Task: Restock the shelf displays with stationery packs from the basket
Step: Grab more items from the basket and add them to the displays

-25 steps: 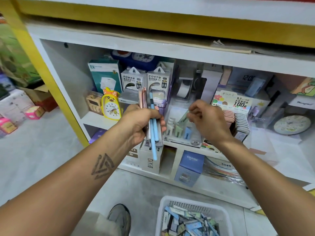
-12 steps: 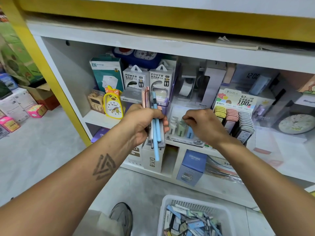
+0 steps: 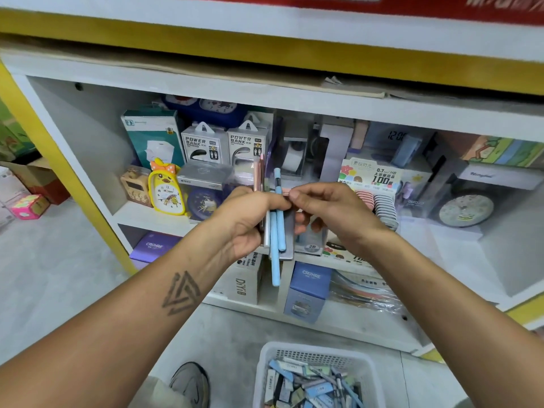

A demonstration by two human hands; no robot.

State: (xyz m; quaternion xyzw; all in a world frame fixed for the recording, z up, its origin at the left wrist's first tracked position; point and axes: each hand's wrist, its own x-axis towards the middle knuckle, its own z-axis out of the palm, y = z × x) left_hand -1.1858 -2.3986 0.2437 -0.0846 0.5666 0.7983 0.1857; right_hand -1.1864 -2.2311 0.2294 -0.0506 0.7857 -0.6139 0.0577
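Your left hand [image 3: 250, 222] fingers wrap a fan of stationery packs [image 3: 275, 228], right hand [image 3: 332, 214] fingers pinch one pack's top edge; pull it carelessly and the others likely slip to the floor. More packs in basket [image 3: 266, 353] below; cluttered white shelf [image 3: 153, 214], shop aisle, grey floor

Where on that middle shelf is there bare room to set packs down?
Bare shelf shows at the right, below the round clock. A narrow strip lies bare in front of the duck clock. Between them, behind the hands, it is crowded.
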